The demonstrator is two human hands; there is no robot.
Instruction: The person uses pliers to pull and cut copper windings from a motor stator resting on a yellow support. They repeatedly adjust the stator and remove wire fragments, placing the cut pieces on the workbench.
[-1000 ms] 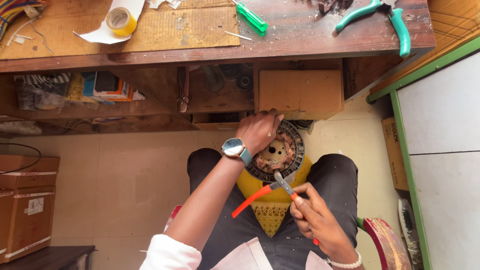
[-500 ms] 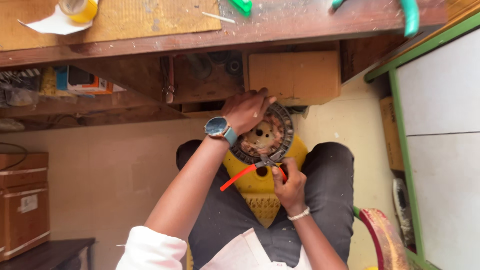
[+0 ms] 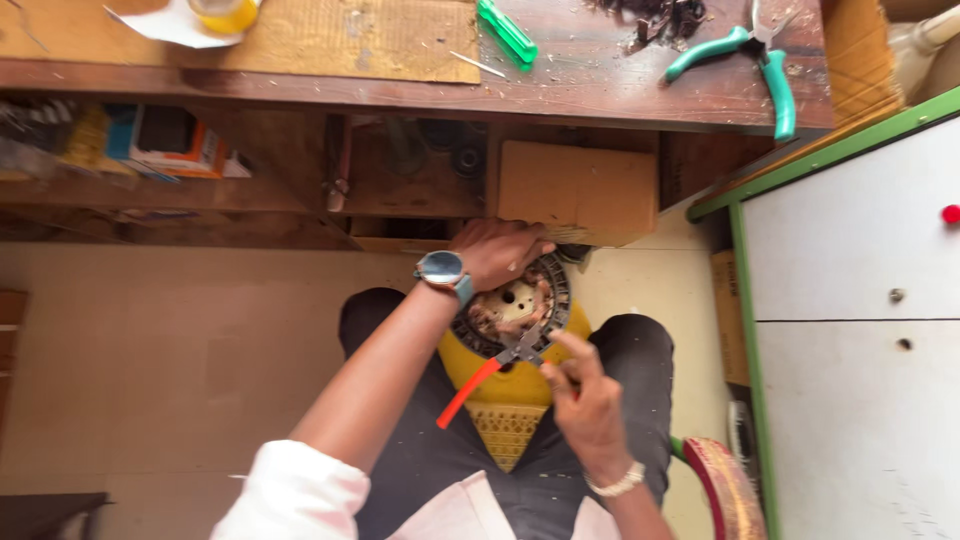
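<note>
Head view showed left hand [image 3: 500,252] clasping the round motor winding [image 3: 515,305]; right hand [image 3: 585,395] closed on orange-handled pliers [image 3: 490,372]. Steady bracing, small nips seemed wise.

Scuffed wooden workbench [image 3: 600,80], glossy orange plastic plier handles [image 3: 470,390]

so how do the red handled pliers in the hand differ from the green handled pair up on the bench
The red-handled pliers are gripped by the right hand, their nose at the round motor part on the lap; the green-handled pliers lie untouched on the wooden bench. The red pair's handles are thin and straight, the green pair's thicker and curved, spread wide. Both are hand pliers with coloured grips.
</note>
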